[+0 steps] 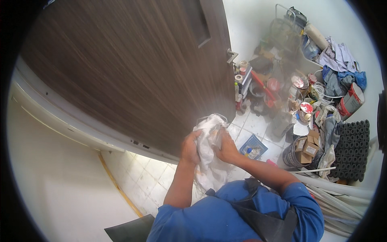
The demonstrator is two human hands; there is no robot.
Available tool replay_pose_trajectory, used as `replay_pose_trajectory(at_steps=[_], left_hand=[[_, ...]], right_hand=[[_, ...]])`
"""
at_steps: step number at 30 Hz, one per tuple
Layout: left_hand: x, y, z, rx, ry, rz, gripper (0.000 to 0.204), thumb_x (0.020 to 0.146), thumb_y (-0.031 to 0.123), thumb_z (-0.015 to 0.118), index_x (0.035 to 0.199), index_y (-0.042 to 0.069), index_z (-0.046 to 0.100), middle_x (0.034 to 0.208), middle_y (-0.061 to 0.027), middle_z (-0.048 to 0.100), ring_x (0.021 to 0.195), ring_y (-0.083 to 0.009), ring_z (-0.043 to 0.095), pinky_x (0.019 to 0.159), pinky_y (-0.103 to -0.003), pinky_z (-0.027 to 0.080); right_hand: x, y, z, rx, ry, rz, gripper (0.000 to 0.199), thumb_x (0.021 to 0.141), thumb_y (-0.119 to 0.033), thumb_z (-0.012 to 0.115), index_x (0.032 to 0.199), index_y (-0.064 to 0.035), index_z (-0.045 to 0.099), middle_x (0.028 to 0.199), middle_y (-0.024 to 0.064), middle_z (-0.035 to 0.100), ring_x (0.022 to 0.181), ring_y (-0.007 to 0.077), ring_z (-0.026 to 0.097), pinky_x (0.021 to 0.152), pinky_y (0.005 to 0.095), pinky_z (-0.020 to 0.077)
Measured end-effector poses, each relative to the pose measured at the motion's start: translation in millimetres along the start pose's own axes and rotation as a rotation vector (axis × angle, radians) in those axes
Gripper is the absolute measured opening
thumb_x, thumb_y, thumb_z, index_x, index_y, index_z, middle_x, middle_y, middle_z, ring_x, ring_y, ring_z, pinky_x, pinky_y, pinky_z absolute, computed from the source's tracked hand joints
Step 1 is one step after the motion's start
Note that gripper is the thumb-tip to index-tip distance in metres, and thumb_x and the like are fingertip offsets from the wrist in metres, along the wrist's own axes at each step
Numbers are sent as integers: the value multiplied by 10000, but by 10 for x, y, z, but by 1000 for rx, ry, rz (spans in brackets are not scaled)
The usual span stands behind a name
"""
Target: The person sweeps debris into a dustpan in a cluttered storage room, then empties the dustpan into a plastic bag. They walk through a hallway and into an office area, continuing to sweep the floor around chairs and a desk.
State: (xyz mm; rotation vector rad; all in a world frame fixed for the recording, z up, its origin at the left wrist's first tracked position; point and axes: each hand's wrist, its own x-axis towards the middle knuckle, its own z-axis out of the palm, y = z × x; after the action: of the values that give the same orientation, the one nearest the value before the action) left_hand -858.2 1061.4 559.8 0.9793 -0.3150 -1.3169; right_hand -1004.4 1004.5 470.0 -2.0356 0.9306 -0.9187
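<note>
A crumpled white sack (207, 155), with loose threads along its lower edge, hangs between my two hands in front of my chest. My left hand (190, 147) is closed on its left side. My right hand (226, 146) grips it from the right, its fingers partly hidden by the folds. Near the sack's top a thin wire loop (198, 119) shows; I cannot tell what it belongs to. Just beyond my hands stands a dark wood-grain door (141, 68) with a metal lever handle (231, 56).
To the right lie a blue tray (254, 146), a bucket (289, 155) holding small cardboard boxes (308, 147), and several paint cans. Black ring-shaped pieces (351, 151) are stacked by the wall. Long pale strips (334, 205) lie at the lower right. White tiles (151, 177) cover the floor.
</note>
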Motion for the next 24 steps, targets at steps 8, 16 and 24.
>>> replay_pose_trajectory(at_steps=[8, 16, 24], left_hand=[[-379, 471, -353, -213, -63, 33, 410, 935, 237, 524, 1215, -58, 577, 1141, -175, 661, 1037, -282, 648, 938, -402, 515], [-394, 173, -398, -313, -58, 71, 381, 965, 236, 535, 1216, -47, 578, 1192, -186, 641, 1100, -293, 621, 985, -414, 483], [-668, 364, -1704, 216, 254, -71, 522, 982, 288, 555, 1269, -145, 506, 1221, -238, 612, 1138, -289, 601, 1005, -395, 458]], right_hand=[[654, 242, -385, 556, -136, 240, 352, 849, -84, 532, 1166, 23, 642, 1107, 221, 674, 1049, 257, 647, 901, 361, 494], [305, -39, 77, -254, -386, -21, 705, 734, -175, 765, 1348, 25, 481, 1237, 254, 579, 1200, 384, 541, 980, 443, 464], [849, 559, -579, 1140, -424, 354, 313, 782, 74, 642, 1084, 7, 685, 992, 110, 718, 900, 191, 692, 819, 304, 548]])
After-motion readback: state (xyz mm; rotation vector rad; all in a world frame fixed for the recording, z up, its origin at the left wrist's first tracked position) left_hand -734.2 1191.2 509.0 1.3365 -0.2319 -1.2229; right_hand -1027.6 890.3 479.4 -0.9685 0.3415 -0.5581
